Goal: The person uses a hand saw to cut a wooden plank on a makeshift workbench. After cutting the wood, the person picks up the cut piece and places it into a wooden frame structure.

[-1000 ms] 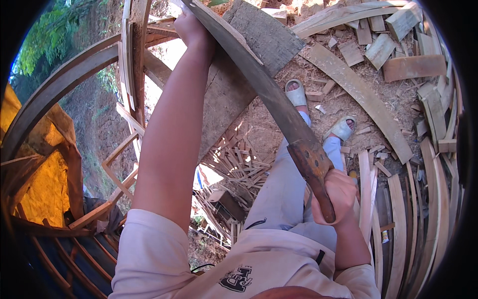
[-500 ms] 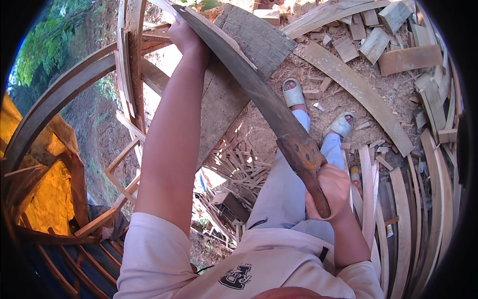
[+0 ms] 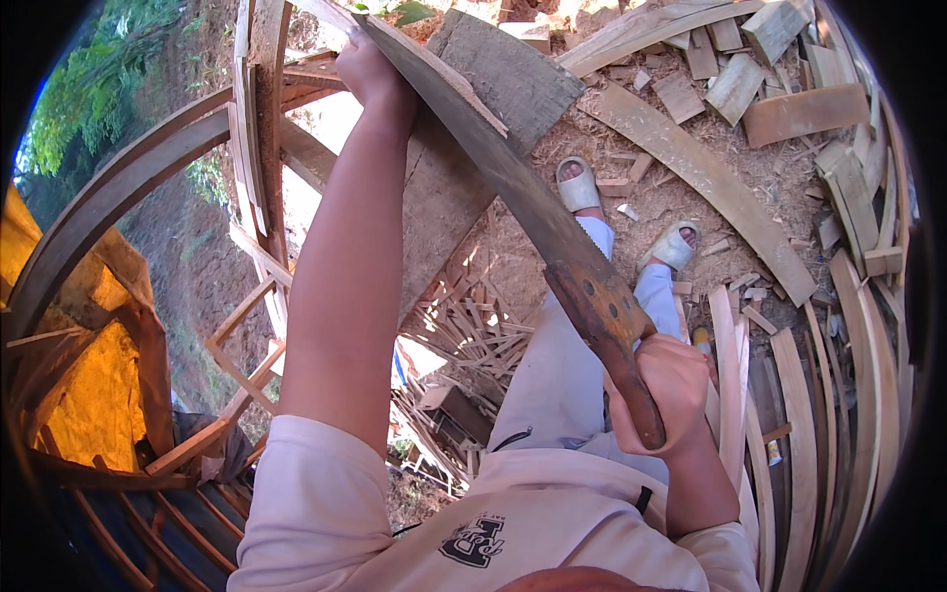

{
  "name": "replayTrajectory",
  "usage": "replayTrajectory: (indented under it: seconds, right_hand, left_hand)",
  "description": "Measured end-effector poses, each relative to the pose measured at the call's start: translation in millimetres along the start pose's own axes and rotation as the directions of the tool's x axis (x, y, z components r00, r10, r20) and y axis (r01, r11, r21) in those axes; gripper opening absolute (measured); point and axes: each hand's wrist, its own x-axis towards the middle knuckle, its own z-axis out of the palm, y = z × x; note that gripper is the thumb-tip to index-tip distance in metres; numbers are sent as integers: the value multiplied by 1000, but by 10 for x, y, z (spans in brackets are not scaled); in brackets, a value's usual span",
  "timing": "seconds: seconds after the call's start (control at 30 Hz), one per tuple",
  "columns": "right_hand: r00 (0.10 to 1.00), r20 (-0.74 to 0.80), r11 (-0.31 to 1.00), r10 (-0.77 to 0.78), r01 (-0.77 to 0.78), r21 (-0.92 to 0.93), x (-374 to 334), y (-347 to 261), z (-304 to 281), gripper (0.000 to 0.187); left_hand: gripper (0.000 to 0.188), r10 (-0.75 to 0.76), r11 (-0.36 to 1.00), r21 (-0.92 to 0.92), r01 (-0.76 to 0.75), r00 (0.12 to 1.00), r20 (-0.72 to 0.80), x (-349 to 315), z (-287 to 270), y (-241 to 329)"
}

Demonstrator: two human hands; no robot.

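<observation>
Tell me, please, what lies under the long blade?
Under the blade lies a grey plank, which the left hand steadies at its top. Lower down show sawdust ground and thin wood strips. The plank's face right beneath the blade is covered.

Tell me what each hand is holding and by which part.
The right hand grips a long machete by its wooden handle, at the lower end. The left hand holds a thin wooden plank near its upper end, against the blade.

Wood offcuts (image 3: 804,111) and curved slats (image 3: 868,395) litter ground
</observation>
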Motion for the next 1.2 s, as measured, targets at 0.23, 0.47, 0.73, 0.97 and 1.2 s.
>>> replayTrajectory:
  seconds: [0.23,0.47,0.73,0.97,1.2]
  right_hand:
    - [999,-17,999,-43,43,23,112,-6,211,21]
    - [999,-13,999,-42,42,10,273,45,117,22]
    - [988,-28,988,-153,153,22,1029,443,532,8]
    - [991,-26,991,-131,131,8,1236,443,648,16]
    - [990,-23,990,-143,143,10,615,573,401,15]
  left_hand:
    - [51,-31,1000,6,31,1000,-3,28,31,10]
    - [52,-44,999,-30,44,999,3,74,7,-45]
    - [40,-61,974,-214,74,996,67,62,1,-85]
    - [31,-28,958,-279,58,994,108,88,-29,-157]
    - [32,-18,985,-172,28,998,57,103,-1,-144]
